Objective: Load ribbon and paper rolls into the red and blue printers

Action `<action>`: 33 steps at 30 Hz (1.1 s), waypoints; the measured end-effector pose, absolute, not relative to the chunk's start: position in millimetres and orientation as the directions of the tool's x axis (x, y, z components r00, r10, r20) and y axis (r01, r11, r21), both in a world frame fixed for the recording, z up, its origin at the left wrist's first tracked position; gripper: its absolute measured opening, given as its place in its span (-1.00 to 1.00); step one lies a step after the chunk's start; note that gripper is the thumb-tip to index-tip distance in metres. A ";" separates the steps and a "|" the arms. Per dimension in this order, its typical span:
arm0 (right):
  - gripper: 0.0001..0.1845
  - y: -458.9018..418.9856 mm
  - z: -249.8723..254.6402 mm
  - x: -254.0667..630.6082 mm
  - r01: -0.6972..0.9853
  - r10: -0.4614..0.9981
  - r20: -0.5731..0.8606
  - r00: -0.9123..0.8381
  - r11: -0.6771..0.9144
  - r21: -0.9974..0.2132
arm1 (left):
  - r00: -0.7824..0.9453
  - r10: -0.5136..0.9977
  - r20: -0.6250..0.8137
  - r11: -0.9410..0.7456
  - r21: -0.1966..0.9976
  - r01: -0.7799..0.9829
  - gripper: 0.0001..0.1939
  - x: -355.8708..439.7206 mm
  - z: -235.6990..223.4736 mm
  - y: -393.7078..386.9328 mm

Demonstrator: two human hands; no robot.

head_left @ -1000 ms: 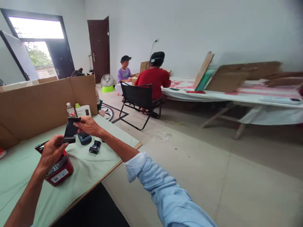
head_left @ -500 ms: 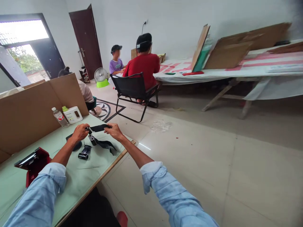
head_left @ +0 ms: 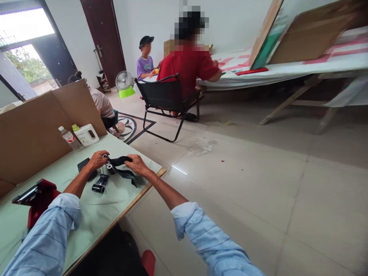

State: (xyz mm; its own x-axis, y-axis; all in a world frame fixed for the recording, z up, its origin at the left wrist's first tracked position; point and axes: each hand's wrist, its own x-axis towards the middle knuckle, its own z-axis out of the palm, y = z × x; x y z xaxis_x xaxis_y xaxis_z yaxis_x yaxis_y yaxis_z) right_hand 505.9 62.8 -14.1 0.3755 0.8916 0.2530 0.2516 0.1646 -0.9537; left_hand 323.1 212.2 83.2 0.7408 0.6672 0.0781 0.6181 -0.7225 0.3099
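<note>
Tbl [head_left: 94, 214], L fingers [head_left: 102, 153] gripping roll [head_left: 105, 156], R fingers [head_left: 131, 158] pinching ribbon [head_left: 118, 160]

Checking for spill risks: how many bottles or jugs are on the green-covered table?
2 in view: a clear bottle with a red-and-white label and a white jug beside it, both near the cardboard panel. Others may be hidden.

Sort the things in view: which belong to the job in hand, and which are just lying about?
Apparently in the job: black ribbon between left hand and right hand; shiny black roll; open red device.

Likely just about: clear bottle; white jug; fan.
</note>
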 end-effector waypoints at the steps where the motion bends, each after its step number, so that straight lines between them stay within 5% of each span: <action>1: -0.88 59.7 -14.0 506.3 0.272 0.897 0.253 0.361 0.159 -0.949 | 0.752 0.658 0.043 -0.721 0.327 0.611 -0.65 321.8 81.2 210.3; 6: -0.90 45.1 -13.7 506.5 0.339 0.924 0.238 0.301 0.130 -0.932 | 0.819 0.566 -0.092 -0.733 0.398 0.551 -0.50 310.9 84.4 198.0; 11: -0.89 28.6 -10.2 501.4 0.371 0.940 0.211 0.267 0.102 -0.923 | 0.857 0.497 -0.137 -0.780 0.361 0.511 -0.04 304.6 80.6 184.3; 23: -0.83 -9.2 1.4 482.7 0.462 0.971 0.156 0.178 0.058 -0.885 | 0.880 0.463 -0.111 -0.858 0.194 0.476 -0.62 288.2 71.1 150.6; 27: -0.83 -16.5 -1.3 482.3 0.509 0.972 0.171 0.158 0.068 -0.858 | 0.872 0.480 -0.091 -0.854 0.176 0.489 -0.51 268.8 69.2 134.7; 33: -0.84 -19.3 -2.1 481.5 0.576 0.971 0.196 0.136 0.084 -0.813 | 0.849 0.527 -0.032 -0.827 0.211 0.521 -0.09 255.0 58.7 129.2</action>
